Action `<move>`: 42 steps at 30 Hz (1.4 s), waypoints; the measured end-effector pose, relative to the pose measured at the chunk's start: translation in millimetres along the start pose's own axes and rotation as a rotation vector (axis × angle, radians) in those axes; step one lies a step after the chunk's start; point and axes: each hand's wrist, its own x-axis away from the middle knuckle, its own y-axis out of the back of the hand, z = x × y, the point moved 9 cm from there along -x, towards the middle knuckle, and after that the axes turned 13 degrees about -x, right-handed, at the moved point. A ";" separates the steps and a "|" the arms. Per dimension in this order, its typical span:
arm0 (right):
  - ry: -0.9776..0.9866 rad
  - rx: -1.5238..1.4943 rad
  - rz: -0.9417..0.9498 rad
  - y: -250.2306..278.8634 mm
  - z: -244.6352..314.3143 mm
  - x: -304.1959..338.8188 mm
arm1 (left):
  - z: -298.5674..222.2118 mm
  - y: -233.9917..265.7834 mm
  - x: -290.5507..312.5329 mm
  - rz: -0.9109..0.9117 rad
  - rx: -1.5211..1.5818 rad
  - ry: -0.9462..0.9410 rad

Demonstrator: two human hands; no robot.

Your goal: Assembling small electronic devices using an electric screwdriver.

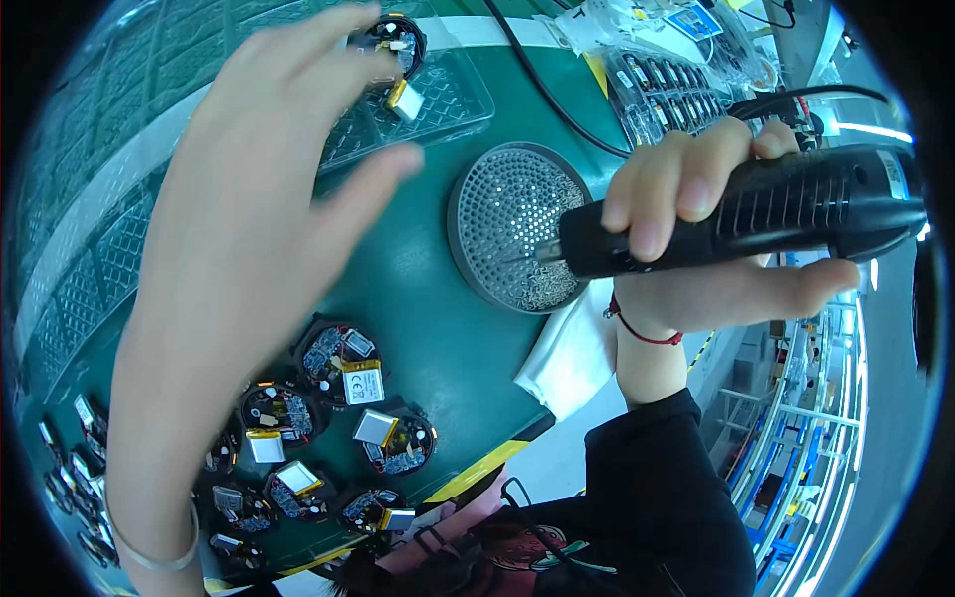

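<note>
My right hand (pixel 696 199) grips a black electric screwdriver (pixel 786 209), fingers over its top and thumb stretched along the lower side. Its thin bit points left, over a round grey dish (pixel 460 234) full of small holes. Tiny silver screws (pixel 547 289) are heaped along the dish's right and lower side. At the upper left my left hand (pixel 249 159), slightly blurred, stretches out with thumb and fingers apart. Its fingertips are by a round black circuit-board unit (pixel 400 42) with a silver battery pack (pixel 405 101), in a clear plastic tray (pixel 468 109); whether they touch cannot be told.
Several round black units with boards and batteries (pixel 343 363) lie on the green mat (pixel 418 298) at the lower left. Textured clear trays (pixel 90 269) line the left. A white cloth (pixel 572 358) rests below the dish. A black cable (pixel 542 80) crosses the far side.
</note>
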 end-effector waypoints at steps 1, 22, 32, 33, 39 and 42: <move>-0.026 -0.006 -0.059 0.8 2.2 2.8 | -9.4 -1.7 8.7 0.107 0.083 -0.017; -0.031 0.115 -0.010 -29.5 -13.5 10.4 | -61.9 -18.7 64.0 0.454 0.218 0.025; -0.042 0.089 0.232 -32.2 7.3 4.3 | -52.7 -29.6 72.9 0.401 0.413 0.093; 0.003 0.038 0.196 -32.4 8.7 4.6 | -54.0 -29.7 72.2 0.393 0.410 0.068; -0.048 -0.014 0.247 -40.5 -5.3 10.8 | -54.8 -31.0 73.7 0.385 0.397 0.033; -0.027 -0.017 0.225 -41.5 -6.1 13.2 | -56.0 -29.8 73.0 0.382 0.375 0.027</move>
